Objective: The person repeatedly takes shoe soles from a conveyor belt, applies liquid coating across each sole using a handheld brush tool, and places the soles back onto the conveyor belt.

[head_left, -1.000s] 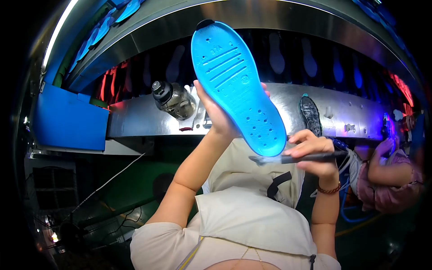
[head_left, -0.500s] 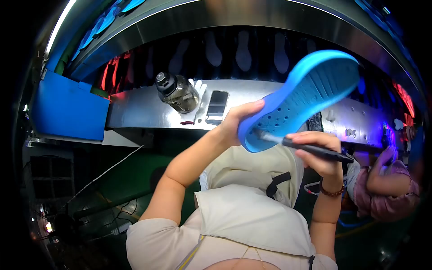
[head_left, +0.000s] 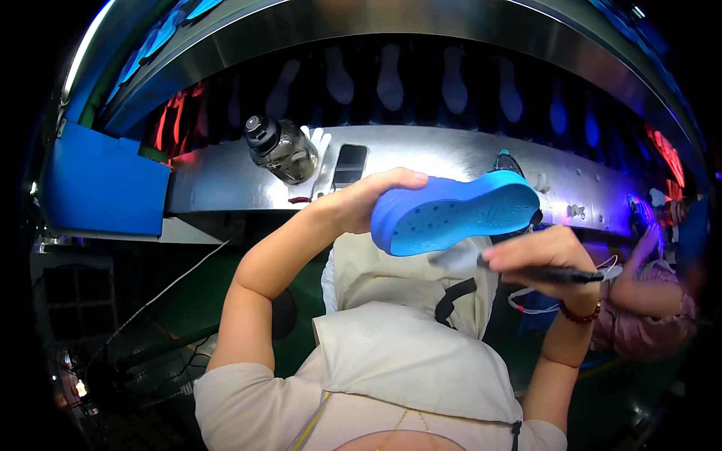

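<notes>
A blue shoe sole (head_left: 459, 212) with small holes in its inner face is held up in front of the metal bench. My left hand (head_left: 376, 197) grips its left end, thumb along the upper edge. Just below and right of the sole, my right hand (head_left: 545, 259) is closed around a dark-handled tool (head_left: 560, 275). The tool's pale tip (head_left: 457, 260) is blurred and points left, close under the sole's lower edge; whether it touches is unclear.
On the metal bench (head_left: 226, 180) are a dark bottle (head_left: 282, 150), a white glove (head_left: 319, 141) and a phone (head_left: 350, 164). Behind it runs a row of sole shapes (head_left: 389, 79). A blue box (head_left: 105, 180) stands left. Another person (head_left: 650, 293) sits at the right.
The sole has come down and tilted, so its inner face lies flatter and its right end is lower. My right hand and the tool have moved slightly right and down, away from the holes.
</notes>
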Tool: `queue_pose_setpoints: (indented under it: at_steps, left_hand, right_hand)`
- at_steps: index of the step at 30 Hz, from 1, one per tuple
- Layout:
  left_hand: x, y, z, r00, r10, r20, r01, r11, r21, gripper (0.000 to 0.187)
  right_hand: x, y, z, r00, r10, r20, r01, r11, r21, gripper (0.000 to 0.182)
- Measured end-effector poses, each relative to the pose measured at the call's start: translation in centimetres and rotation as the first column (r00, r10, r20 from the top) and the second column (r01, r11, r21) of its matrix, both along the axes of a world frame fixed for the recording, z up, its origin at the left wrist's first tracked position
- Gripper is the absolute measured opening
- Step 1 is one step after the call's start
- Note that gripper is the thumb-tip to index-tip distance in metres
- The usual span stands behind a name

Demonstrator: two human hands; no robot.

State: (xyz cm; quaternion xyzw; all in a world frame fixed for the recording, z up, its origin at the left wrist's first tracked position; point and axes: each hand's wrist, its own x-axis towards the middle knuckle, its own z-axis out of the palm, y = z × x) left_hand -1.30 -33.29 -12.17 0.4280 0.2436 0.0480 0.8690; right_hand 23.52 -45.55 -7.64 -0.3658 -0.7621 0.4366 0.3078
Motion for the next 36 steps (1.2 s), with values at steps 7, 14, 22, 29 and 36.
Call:
queue_pose_setpoints:
  at_steps: [7,14,22,29,36]
  left_hand:
    - [-1.7,0.6,-0.2,0.991,0.134,-0.020,-0.134,0.991,-0.011,0.068]
    - [-3.5,2.1,-1.1,0.893,0.442,-0.086,-0.450,0.875,-0.178,0.055]
    - [4.2,0.4,-7.7,0.710,0.445,0.546,-0.200,0.871,-0.450,0.084]
    - [4.5,0.5,-8.0,0.686,0.598,0.415,-0.417,0.790,-0.449,0.083]
    - [4.4,-1.3,-4.8,0.669,0.581,0.464,-0.425,0.811,-0.402,0.082]
  right_hand:
    - [0.5,0.0,-0.7,1.000,-0.026,0.002,0.026,0.997,0.069,0.022]
    - [0.5,-0.1,-1.5,0.991,-0.129,-0.016,0.130,0.984,0.119,0.025]
    - [-2.4,2.5,-5.1,0.826,-0.506,-0.248,0.514,0.857,-0.037,0.018]
    - [-5.6,1.1,-5.9,0.920,-0.390,-0.028,0.362,0.822,0.440,0.015]
    - [-4.2,2.4,-2.4,0.845,-0.486,-0.224,0.525,0.833,0.175,0.016]
